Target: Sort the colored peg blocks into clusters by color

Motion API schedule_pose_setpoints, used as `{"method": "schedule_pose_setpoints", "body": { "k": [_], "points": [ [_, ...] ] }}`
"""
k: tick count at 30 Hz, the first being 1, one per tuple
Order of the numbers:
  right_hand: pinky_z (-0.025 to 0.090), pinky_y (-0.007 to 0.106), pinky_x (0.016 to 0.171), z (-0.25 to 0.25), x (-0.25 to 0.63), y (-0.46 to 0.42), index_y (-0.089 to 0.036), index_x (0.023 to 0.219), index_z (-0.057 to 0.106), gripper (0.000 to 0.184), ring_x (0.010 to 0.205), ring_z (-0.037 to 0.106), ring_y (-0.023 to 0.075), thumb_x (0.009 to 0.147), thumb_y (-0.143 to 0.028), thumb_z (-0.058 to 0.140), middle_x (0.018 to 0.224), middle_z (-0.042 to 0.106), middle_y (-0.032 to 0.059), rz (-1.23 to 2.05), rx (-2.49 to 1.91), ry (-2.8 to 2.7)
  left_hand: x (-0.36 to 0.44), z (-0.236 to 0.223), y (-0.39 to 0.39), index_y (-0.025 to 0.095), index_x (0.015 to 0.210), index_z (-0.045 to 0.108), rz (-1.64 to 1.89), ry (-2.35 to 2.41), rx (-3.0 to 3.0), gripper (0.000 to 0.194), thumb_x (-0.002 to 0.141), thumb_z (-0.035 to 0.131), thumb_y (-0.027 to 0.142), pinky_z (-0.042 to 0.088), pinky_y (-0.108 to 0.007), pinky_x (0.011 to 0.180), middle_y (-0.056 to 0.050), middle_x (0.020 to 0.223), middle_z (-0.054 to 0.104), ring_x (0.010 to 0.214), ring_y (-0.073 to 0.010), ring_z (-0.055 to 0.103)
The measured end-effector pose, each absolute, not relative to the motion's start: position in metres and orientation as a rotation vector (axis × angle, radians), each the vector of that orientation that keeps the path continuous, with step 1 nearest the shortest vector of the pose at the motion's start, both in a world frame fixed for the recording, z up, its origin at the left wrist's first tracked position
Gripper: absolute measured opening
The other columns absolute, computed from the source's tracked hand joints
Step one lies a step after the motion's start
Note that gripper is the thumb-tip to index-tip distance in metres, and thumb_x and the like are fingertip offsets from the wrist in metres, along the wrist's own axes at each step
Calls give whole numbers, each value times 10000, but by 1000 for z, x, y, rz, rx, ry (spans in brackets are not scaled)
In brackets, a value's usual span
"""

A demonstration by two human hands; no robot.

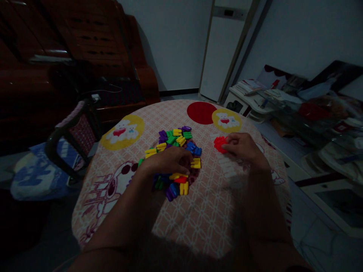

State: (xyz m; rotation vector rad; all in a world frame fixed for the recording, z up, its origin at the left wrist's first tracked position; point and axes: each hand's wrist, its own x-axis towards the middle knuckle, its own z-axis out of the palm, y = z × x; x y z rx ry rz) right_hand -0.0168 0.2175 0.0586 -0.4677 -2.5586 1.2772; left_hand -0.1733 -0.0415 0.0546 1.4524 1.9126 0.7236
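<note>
Small plastic building pieces in yellow, green, purple and blue lie in a loose pile (pixel 171 139) on the table. My left hand (pixel 171 160) reaches low over the pile, its thumb and fingers apart and bent downward; part of the pile is hidden under it. By its fingertips lie a yellow piece (pixel 196 163) and a red piece (pixel 181 180). To the right, my right hand (pixel 241 146) pinches at the edge of a small cluster of red plastic pieces (pixel 219 144) on the cloth. Where one red piece ends and another begins is hard to make out.
A patterned cloth (pixel 210 215) covers the round-edged table. A chair (pixel 76 132) stands at its left, with a wooden sofa (pixel 113 56) behind. A white cabinet (pixel 249 90) carrying papers and bags runs along the right. A tall white unit (pixel 221 49) stands at the back.
</note>
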Motion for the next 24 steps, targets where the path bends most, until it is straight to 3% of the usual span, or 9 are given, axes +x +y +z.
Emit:
{"method": "schedule_pose_setpoints", "body": {
  "k": [3,6,11,17,24],
  "points": [
    [427,248,467,55,-6,243,-194,793,589,254,465,565,133,700,-376,739,564,621,-3,1381,-731,-2250,-156,51,-33,254,976,726,550,1999,1552,370,623,834,228,438,-254,640,-7,841,731,725,-196,672],
    [429,256,467,44,-2,260,-188,767,601,245,474,571,143,654,-355,740,575,635,16,1267,-882,-2190,-142,46,-27,259,996,715,373,2122,1577,460,561,859,225,443,-274,663,-23,852,727,778,-238,682],
    [360,256,473,30,-1,275,-146,690,678,219,488,530,134,608,-343,726,547,613,19,1017,-983,-2343,-134,43,-22,230,1043,689,2,2162,1616,313,730,707,236,479,-299,716,-91,1036,740,953,-279,698],
    [359,266,527,28,4,277,-131,708,739,217,521,510,130,629,-314,656,549,609,11,977,-848,-2497,-143,42,-26,205,1236,635,-136,2274,1595,432,828,643,348,515,-358,778,-144,1116,732,1015,-323,696],
    [396,258,558,15,-3,282,-152,704,744,186,572,552,144,581,-248,643,581,645,5,1027,-827,-2581,-152,41,-27,191,1180,652,-155,2353,1560,350,855,519,195,524,-370,758,-153,1034,744,936,-315,712]
  ]
}}
